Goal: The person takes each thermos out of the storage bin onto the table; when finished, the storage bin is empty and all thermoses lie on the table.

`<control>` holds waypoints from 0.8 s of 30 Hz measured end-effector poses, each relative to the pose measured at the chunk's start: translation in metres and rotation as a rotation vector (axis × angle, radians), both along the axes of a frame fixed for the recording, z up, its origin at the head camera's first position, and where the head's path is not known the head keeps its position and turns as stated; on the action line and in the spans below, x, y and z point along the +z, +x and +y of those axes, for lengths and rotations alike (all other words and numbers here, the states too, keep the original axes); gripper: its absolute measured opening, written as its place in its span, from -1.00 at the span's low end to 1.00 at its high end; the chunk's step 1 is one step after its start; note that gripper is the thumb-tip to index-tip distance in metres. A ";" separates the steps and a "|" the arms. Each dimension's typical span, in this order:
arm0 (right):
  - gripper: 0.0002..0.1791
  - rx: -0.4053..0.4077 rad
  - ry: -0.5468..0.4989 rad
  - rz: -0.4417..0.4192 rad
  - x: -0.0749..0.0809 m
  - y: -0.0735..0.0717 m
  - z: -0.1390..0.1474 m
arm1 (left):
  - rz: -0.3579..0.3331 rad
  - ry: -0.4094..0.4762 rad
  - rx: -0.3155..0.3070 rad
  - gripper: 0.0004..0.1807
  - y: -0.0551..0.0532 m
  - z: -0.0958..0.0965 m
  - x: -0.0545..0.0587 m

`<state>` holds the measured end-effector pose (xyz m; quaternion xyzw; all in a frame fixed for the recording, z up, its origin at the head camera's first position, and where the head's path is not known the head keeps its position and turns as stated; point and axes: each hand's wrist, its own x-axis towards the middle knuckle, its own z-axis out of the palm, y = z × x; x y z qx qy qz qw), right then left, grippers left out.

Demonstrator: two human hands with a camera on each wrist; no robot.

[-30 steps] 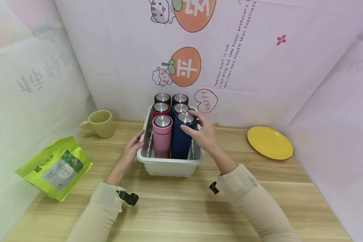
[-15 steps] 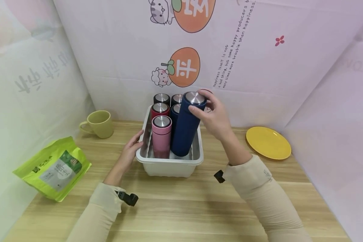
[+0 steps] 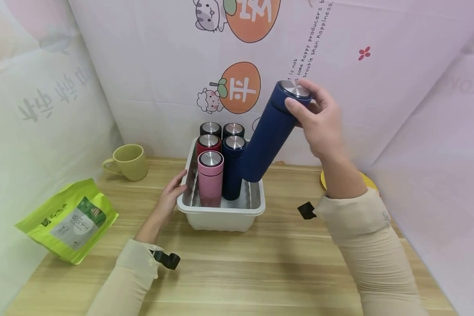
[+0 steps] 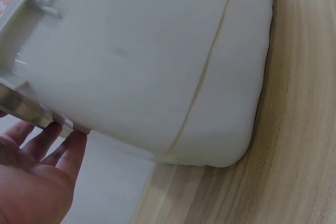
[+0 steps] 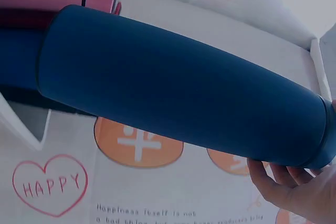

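My right hand (image 3: 321,120) grips a dark blue thermos flask (image 3: 270,134) around its lid end. The flask hangs tilted in the air, its base down to the left, overlapping the right side of a white plastic bin (image 3: 221,219). In the right wrist view, the blue thermos flask (image 5: 178,87) spans the picture with fingers curled under its lid end. At the bin's left side my left hand (image 3: 167,202) rests its fingers against the wall. Standing in the bin are a pink flask (image 3: 211,182), a red flask (image 3: 208,144), another blue flask (image 3: 232,175) and two black-topped flasks behind.
A green mug (image 3: 131,162) stands at the back left, with a lime-green pouch (image 3: 73,221) in front of it. On the right, a yellow plate (image 3: 369,182) is partly hidden behind my right forearm. A printed cloth wall (image 3: 162,79) closes off the table's back.
My right hand has lifted the blue thermos flask out of its spot in the bin, up and to the right, tilting it. My left hand has stayed at the bin's side.
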<state>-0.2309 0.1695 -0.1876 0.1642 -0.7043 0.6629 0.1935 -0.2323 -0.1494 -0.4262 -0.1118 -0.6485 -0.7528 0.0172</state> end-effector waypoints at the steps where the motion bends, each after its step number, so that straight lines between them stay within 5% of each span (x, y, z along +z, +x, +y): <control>1: -0.42 -0.014 -0.004 -0.003 0.001 -0.001 0.004 | 0.002 0.000 0.001 -0.43 0.000 0.000 0.000; 10: -0.32 -0.228 0.095 -0.120 -0.011 -0.019 0.052 | 0.001 -0.010 0.004 -0.43 0.003 -0.003 0.000; 17: -0.21 -0.443 0.328 -0.247 -0.049 -0.050 0.080 | -0.004 -0.010 -0.010 -0.43 0.003 -0.003 0.001; 24: -0.17 -0.534 0.400 -0.288 -0.084 -0.076 0.100 | -0.004 0.001 -0.019 -0.43 0.002 0.000 0.002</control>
